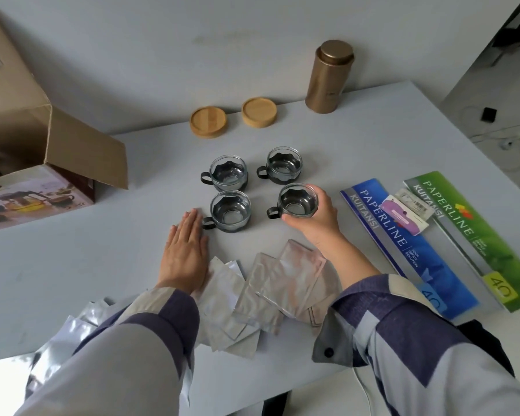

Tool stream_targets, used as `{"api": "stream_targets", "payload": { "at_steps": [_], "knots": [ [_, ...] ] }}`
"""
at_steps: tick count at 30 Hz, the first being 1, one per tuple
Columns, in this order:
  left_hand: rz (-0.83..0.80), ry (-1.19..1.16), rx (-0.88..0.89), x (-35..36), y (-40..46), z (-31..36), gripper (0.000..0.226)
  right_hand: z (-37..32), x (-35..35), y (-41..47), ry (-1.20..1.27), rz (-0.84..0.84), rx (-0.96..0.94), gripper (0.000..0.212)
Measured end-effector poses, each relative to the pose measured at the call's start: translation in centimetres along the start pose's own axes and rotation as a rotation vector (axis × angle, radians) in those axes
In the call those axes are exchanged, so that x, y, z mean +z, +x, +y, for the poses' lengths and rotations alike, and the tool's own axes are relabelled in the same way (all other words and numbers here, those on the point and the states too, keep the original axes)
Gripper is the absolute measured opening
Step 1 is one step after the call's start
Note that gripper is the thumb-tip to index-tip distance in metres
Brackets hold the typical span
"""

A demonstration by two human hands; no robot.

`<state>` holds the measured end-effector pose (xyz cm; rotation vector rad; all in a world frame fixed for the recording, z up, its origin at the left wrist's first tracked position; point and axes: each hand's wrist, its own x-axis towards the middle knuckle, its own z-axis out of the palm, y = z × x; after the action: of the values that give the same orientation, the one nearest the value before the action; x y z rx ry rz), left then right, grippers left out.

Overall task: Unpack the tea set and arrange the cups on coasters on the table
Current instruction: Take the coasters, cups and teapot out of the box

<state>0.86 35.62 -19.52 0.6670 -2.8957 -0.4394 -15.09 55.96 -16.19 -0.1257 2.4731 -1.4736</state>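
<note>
Four clear glass cups in dark metal holders with loop handles stand in a two-by-two square on the pale grey table (357, 139). The right hand (315, 217) curls round the near-right cup (297, 201), gripping its rim. The left hand (186, 247) lies flat with straight fingers just beside the near-left cup (229, 210). The far-left cup (227, 173) and far-right cup (283, 165) stand untouched. Two round wooden coasters (208, 121) (259, 112) sit beyond, bare. Crumpled plastic wrappers (252, 295) lie under the wrists. One gold cylindrical canister (329, 76), one opened cardboard box (42, 163) and two receipt books (403, 244) ring them.
</note>
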Motion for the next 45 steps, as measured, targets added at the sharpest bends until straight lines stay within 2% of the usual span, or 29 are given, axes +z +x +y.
{"api": "stream_targets", "payload": {
  "at_steps": [10,17,20,25,28,30,34,40,42,45],
  "knots": [
    [0.007,-0.018,0.008,0.1,0.2,-0.3,0.048,-0.1,0.3,-0.1,-0.101,0.004,0.065,0.078],
    [-0.026,-0.086,-0.021,-0.3,0.5,-0.3,0.048,-1.2,-0.4,-0.8,-0.085,-0.059,0.106,0.115],
    [-0.095,-0.116,-0.043,-0.8,0.9,-0.5,0.050,-2.8,-1.1,-1.2,-0.116,-0.100,0.137,0.106],
    [-0.180,-0.264,-0.151,-2.7,1.6,-0.8,0.050,-7.2,-0.7,-1.6,-0.203,-0.120,0.037,0.077],
    [-0.210,-0.174,-0.135,-4.2,1.1,-2.5,0.052,-10.0,1.7,-2.3,-0.278,-0.160,-0.062,0.070],
    [-0.154,-0.133,-0.144,-5.8,0.6,-4.4,0.048,-11.8,4.1,-3.1,-0.312,-0.218,-0.123,0.067],
    [0.080,-0.080,-0.201,-10.4,0.0,-9.4,0.034,-15.6,10.1,-4.8,-0.420,-0.303,-0.247,0.056],
    [0.418,-0.031,-0.273,-18.2,0.0,-18.7,0.023,-22.7,20.4,-7.9,-0.404,-0.383,-0.532,0.042],
    [0.485,0.010,-0.293,-20.2,0.1,-21.7,0.023,-24.8,23.9,-8.7,-0.367,-0.399,-0.607,0.038],
    [0.494,0.041,-0.377,-21.9,0.6,-25.7,0.026,-27.3,28.9,-9.1,-0.378,-0.409,-0.719,0.034]
  ]
}}
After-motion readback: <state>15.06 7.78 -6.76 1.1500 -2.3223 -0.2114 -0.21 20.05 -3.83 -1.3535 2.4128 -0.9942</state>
